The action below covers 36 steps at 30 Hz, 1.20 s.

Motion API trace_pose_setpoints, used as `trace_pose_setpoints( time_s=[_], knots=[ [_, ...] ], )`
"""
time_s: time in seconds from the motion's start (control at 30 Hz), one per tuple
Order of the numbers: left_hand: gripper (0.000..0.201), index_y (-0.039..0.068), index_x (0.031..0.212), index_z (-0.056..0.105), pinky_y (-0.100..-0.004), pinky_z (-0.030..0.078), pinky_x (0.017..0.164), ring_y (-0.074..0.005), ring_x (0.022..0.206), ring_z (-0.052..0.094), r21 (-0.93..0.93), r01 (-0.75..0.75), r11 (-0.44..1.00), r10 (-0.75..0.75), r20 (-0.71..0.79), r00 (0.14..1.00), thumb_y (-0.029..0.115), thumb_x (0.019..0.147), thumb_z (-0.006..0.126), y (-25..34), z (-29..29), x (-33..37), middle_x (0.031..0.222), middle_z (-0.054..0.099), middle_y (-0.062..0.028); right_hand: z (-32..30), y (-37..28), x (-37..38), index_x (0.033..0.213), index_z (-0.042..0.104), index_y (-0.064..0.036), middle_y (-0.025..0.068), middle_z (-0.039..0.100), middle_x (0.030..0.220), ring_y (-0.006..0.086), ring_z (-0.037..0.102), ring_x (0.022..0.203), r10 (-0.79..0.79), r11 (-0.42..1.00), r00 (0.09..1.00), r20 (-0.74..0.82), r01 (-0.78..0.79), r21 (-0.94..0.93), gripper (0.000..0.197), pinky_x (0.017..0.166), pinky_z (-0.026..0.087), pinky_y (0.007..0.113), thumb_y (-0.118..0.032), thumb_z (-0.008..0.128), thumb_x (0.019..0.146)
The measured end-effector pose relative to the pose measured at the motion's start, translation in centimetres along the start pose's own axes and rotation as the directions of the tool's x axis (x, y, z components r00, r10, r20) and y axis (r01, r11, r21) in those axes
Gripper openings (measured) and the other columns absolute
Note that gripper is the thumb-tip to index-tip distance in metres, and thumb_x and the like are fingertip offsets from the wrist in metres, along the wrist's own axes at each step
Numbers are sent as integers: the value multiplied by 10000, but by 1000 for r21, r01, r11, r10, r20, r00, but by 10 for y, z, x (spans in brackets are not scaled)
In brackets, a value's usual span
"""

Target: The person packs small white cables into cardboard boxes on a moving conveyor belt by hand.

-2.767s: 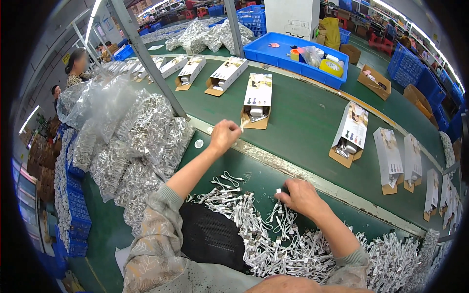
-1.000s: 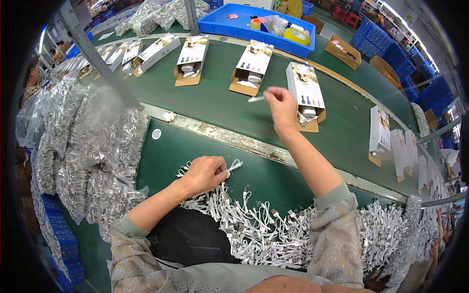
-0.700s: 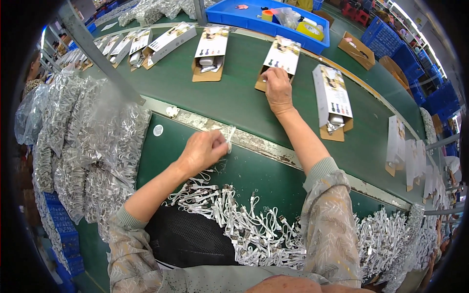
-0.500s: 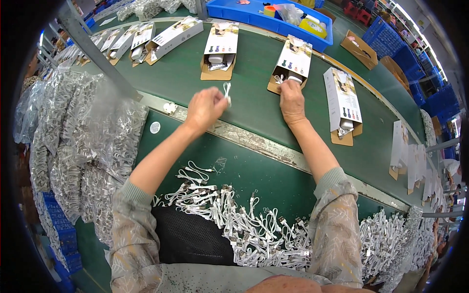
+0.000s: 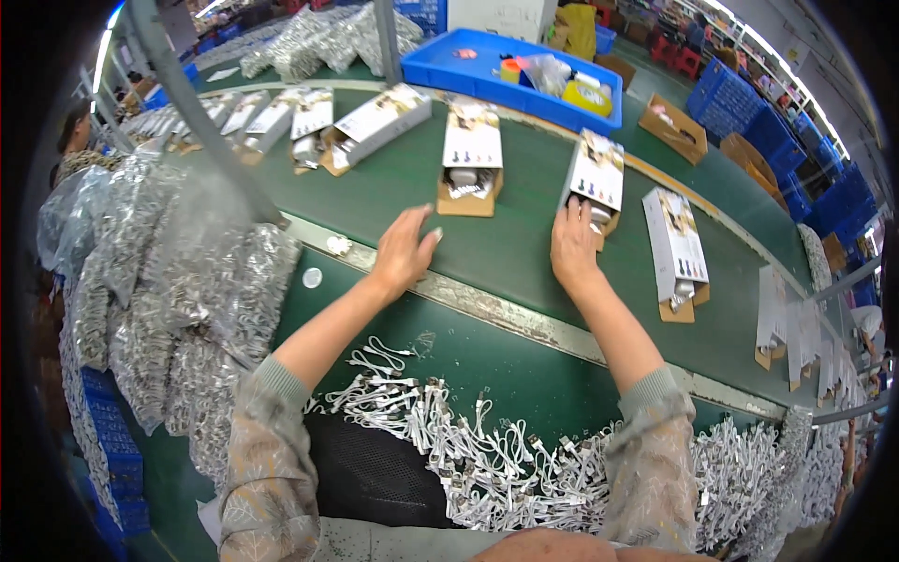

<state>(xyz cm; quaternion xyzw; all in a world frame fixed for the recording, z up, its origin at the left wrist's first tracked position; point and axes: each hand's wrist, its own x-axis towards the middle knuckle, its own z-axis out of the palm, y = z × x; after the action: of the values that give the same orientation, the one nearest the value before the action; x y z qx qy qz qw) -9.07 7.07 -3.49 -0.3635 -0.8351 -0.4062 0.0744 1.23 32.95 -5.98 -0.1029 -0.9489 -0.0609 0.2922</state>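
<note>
My left hand (image 5: 405, 251) hovers over the near side of the green conveyor belt (image 5: 510, 258), thumb and fingers apart, with nothing visible in it. My right hand (image 5: 573, 245) has its fingers stretched out at the near end of a white printed box (image 5: 597, 169); the fingertips lie at its opening and partly hide what is inside. A white item shows there beside the fingers. To the left lies another open box (image 5: 473, 136) with a white part and a silvery packet in its mouth. To the right is a similar open box (image 5: 674, 234).
White charging cables (image 5: 506, 459) are heaped in front of me beside a black mesh surface (image 5: 375, 468). Bagged cables (image 5: 159, 300) are stacked at left. More boxes (image 5: 384, 122) line the belt. A blue tray (image 5: 440, 80) stands beyond it. A metal post (image 5: 201, 112) rises at left.
The white cable that hung from my left fingers is no longer visible, and those fingers have spread. My right fingers have straightened at the box opening. The whole view has shifted.
</note>
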Motion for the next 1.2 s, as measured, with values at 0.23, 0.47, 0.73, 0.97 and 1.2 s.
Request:
trace_pose_setpoints(
  time_s=[0.23, 0.47, 0.73, 0.97, 1.2],
  knots=[
    [479, -22, 1205, 454, -472, 301, 1022, -378, 1230, 358, 448, 193, 873, -175, -82, 981, 166, 797, 620, -41, -77, -104, 1284, 433, -205, -108, -166, -45, 1108, 555, -25, 192, 567, 1068, 334, 544, 1014, -335, 600, 842, 422, -154, 785, 456, 883, 435, 420, -353, 646, 806],
    [472, -36, 1162, 500, -461, 320, 988, -359, 1209, 376, 446, 274, 852, -332, 54, 942, 274, 811, 564, -2, -84, -140, 1282, 441, -210, -110, -202, -79, 924, 586, -24, 163, 584, 911, 342, 559, 910, -434, 667, 810, 395, -5, 745, 307, 781, 458, 430, -266, 676, 757],
    [444, -12, 1122, 485, -426, 399, 913, -372, 1095, 466, 130, 148, 980, -192, 461, 867, 179, 753, 641, 94, -74, -173, 1091, 510, -196, -145, -145, -84, 851, 622, -39, 175, 645, 789, 356, 618, 787, -328, 803, 681, 655, -165, 573, 212, 699, 474, 446, -216, 644, 737],
    [241, 22, 936, 635, -418, 484, 694, -325, 752, 631, -144, 248, 958, -122, 579, 806, 175, 752, 625, 106, -62, -154, 752, 634, -177, -192, -113, -88, 930, 612, -42, 109, 646, 759, 237, 633, 709, -217, 731, 706, 674, -340, 591, 215, 655, 491, 349, -195, 650, 783],
    [209, 19, 950, 645, -192, 390, 494, -43, 581, 518, -477, 670, 569, -283, 651, 704, 194, 839, 667, 98, -72, -124, 741, 613, 10, -197, -88, -86, 998, 573, -51, 34, 647, 857, 68, 559, 612, -154, 7, 434, 887, -898, 441, 229, 498, 441, 195, -261, 578, 907]
  ],
)
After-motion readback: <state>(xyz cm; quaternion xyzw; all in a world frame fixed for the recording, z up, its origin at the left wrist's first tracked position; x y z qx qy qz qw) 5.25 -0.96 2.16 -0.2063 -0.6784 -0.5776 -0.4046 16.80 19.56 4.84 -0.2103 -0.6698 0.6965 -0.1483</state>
